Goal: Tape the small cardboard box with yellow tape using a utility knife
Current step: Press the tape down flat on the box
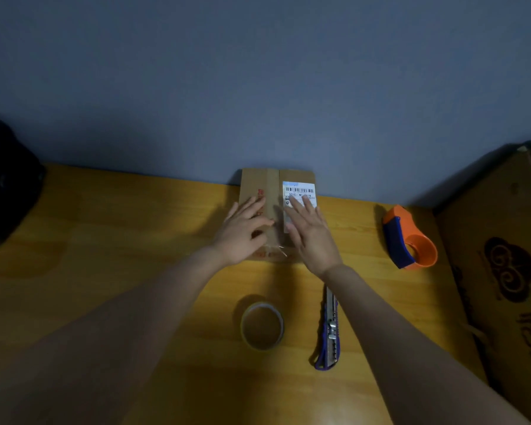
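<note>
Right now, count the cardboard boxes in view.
2: the small cardboard box lies flat against the wall under both hands; a large cardboard box stands at the table's right edge, partly cut off.

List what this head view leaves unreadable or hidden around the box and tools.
- Shipping label text: too small, partly under the right hand.
- Small cardboard box near end: covered by the left hand.
- Utility knife tip: hidden under the right forearm.
- Large carton: cut off by the right edge.
</note>
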